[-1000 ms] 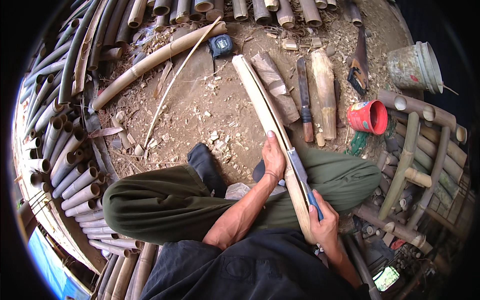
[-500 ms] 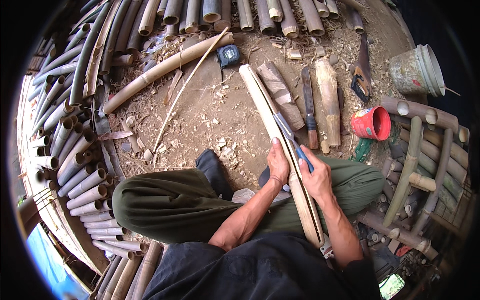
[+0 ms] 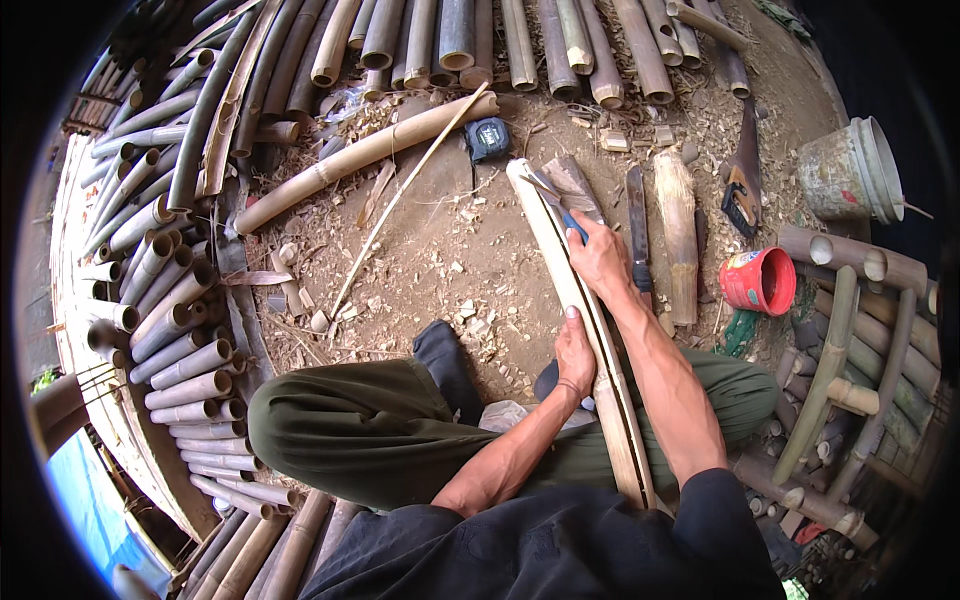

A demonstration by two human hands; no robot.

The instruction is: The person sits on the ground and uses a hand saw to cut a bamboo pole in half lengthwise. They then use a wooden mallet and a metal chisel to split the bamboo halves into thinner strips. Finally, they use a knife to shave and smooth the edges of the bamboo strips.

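Along the split bamboo (image 3: 606,395), left fingers (image 3: 572,324) grasp its side, right fingers (image 3: 588,262) clasp a blue-handled knife (image 3: 572,222)

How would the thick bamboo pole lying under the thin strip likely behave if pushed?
The thick bamboo pole would probably roll, given its rounded sides. The thin strip crossing over it would likely shift too. Its thick stem suggests stiffness, so little bending seems likely.

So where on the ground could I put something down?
The widest patch of ground is between the thin stick and the split pole, below the tape measure, though wood chips litter it. Another lies left of the stick, below the thick bamboo tube. It's crowded right of the pole, where the big knife, pale log and saw lie close together.
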